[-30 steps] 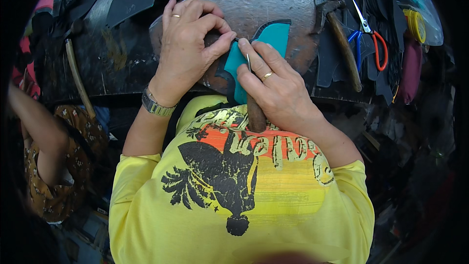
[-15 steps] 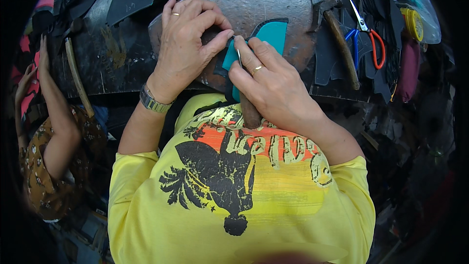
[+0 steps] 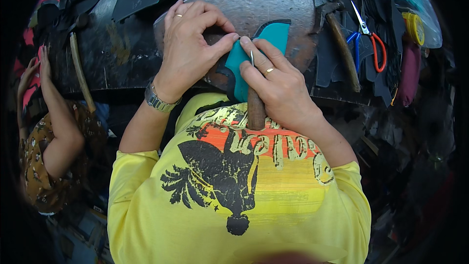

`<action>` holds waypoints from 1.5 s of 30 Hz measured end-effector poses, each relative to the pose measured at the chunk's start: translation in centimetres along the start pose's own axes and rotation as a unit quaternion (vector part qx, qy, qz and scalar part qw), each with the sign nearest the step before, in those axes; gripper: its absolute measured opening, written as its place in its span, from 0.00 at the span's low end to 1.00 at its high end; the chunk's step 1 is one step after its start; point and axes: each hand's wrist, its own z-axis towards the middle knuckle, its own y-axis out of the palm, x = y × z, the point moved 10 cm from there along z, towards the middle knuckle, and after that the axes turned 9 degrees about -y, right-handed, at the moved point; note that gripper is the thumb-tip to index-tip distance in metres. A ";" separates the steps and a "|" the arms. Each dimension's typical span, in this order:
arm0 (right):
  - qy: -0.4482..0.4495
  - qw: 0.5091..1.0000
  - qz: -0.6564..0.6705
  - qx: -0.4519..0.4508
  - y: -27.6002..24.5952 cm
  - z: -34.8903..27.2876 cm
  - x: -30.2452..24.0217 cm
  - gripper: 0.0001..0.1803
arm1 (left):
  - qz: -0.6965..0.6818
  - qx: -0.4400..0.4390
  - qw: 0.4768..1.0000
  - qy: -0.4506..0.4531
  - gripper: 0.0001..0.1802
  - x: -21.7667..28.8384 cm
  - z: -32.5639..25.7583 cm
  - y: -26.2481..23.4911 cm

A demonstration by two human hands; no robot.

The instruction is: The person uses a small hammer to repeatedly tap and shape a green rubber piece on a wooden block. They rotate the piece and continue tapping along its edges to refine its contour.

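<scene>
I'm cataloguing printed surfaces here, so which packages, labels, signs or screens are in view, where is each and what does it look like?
No signs, screens or labelled packages show.
Clear plastic bag: upper right edge of the dark workbench, crumpled, bluish, contents unclear.
Printed yellow T-shirt: lower centre, black bird-like figure over an orange band.

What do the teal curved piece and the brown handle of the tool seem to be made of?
Teal curved piece: probably leather or a synthetic sheet, matte, thin and cut to shape. Brown handle: likely wood, smooth and dark from wear, round in section.
</scene>
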 end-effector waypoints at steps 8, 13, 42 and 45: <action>-0.005 0.999 0.008 0.030 -0.2 -0.2 0.3 0.15 | 0.008 -0.012 1.000 -0.006 0.08 0.3 0.7 0.3; 0.034 0.985 0.154 0.065 -1.0 0.0 3.0 0.15 | 0.052 0.002 0.998 0.026 0.09 1.2 0.3 0.2; 0.011 0.984 0.107 0.139 -2.6 -1.0 4.7 0.17 | -0.008 -0.025 1.000 -0.016 0.07 0.8 0.5 0.9; -0.035 0.992 0.078 0.089 -1.8 -0.5 3.8 0.15 | -0.009 -0.018 1.000 -0.003 0.07 0.8 0.4 0.9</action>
